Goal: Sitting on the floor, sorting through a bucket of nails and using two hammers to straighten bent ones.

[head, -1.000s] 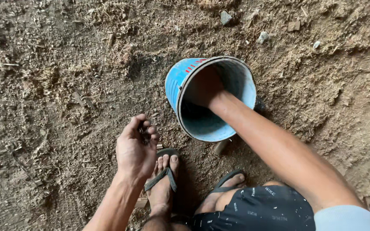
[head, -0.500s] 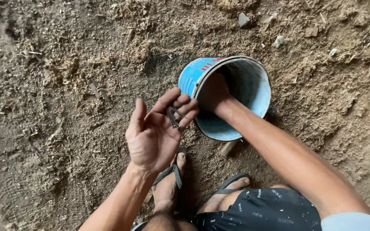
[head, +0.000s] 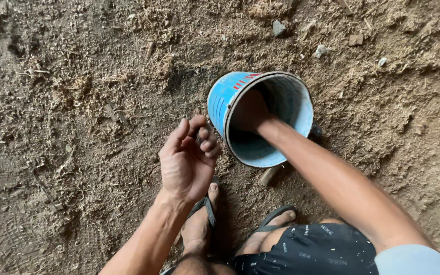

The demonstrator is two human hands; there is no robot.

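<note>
A blue bucket [head: 221,100] with a pale inside lies tilted on sawdust-covered ground, its mouth facing me. My right hand [head: 247,111] reaches deep inside it, in shadow, so its fingers are not clear. My left hand [head: 187,160] is raised just left of the bucket's rim, palm towards me. Its fingers are curled over a small dark piece [head: 198,136] pinched against the thumb.
Both of my feet in dark flip-flops [head: 203,216] stand just below the bucket. A short bit of wood [head: 269,175] lies under the bucket's lower edge. Small stones [head: 278,27] sit at the top. Loose sawdust and wood chips cover the ground all around.
My left hand rose from the ground, turned palm up, and its fingers have curled closed beside the bucket's rim. My right hand stays inside the bucket.
</note>
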